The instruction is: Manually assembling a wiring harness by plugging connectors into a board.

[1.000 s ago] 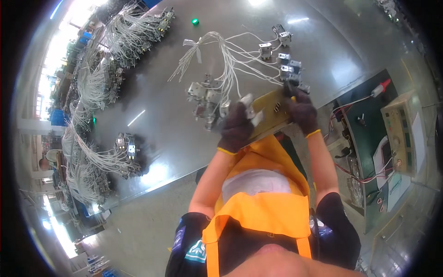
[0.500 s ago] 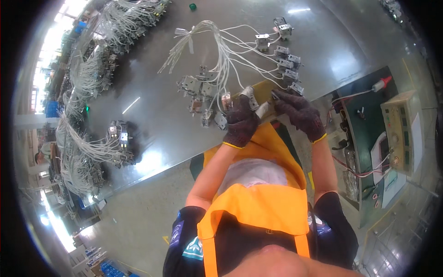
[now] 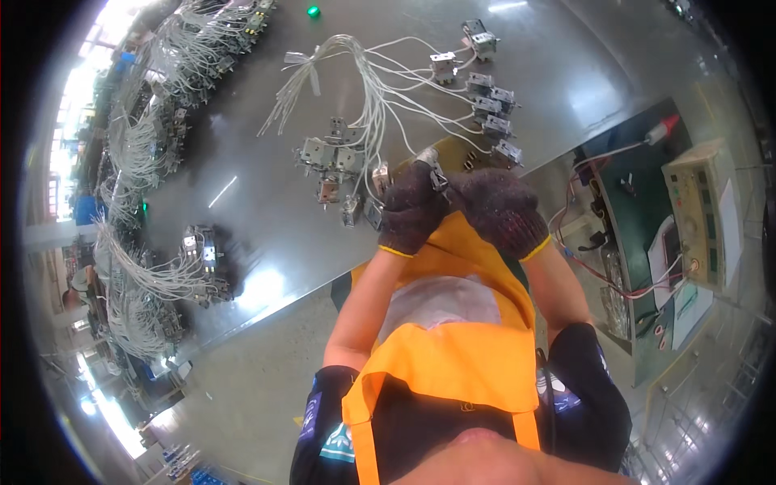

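Note:
In dark knit gloves with yellow cuffs, both hands meet at the near table edge. My left hand (image 3: 412, 208) is closed on a small metal component (image 3: 436, 176) with a white wire running to it. Pressed up beside it, my right hand (image 3: 499, 208) has its fingers curled in; whatever they grip is hidden. The wire belongs to a white wire harness (image 3: 368, 77) spread on the metal table (image 3: 267, 178). Similar metal components (image 3: 333, 155) cluster left of my hands, and a row of them (image 3: 495, 127) lies to the right.
Bundled harnesses (image 3: 137, 153) with metal components line the table's left side. A green light (image 3: 314, 11) is at the back. On the right, a dark green side table (image 3: 638, 222) carries a beige instrument box (image 3: 697, 214), cables, scissors (image 3: 660, 335) and a red-tipped plug (image 3: 663, 129).
My right hand has moved left and closed in against my left hand, its fingers now curled. The left hand still grips the metal component. The whole view has shifted slightly.

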{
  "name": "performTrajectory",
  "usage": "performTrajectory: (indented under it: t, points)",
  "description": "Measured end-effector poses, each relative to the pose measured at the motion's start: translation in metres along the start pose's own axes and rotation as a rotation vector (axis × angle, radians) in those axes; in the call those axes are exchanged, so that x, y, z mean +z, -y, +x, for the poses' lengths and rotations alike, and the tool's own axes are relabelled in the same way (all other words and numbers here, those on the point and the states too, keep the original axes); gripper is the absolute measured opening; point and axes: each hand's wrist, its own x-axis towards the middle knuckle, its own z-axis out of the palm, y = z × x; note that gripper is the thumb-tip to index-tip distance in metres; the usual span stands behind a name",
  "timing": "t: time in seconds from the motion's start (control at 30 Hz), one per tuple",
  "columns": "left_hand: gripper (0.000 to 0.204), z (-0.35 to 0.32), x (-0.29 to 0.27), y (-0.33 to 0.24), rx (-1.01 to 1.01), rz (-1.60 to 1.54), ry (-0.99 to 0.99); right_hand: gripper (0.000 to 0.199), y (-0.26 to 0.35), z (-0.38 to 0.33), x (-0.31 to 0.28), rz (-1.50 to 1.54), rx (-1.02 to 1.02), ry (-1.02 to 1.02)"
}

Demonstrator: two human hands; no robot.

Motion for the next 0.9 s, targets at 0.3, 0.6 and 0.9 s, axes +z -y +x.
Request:
performTrajectory:
  t: [0.3, 0.6, 0.9]
  points:
    - [0.059, -0.009, 0.006, 0.007, -0.129, -0.050, -0.046, 0.022, 0.008, 0.009, -0.001, 0.005, -0.009, 0.099]
    - [0.053, -0.007, 0.012, 0.017, 0.026, 0.119, -0.076, 0.019, 0.012, 0.013, 0.002, -0.099, -0.020, 0.063]
    - [0.059, -0.033, -0.021, 0.011, -0.158, -0.176, -0.272, 0.055, 0.006, 0.002, 0.009, 0.525, -0.018, -0.264]
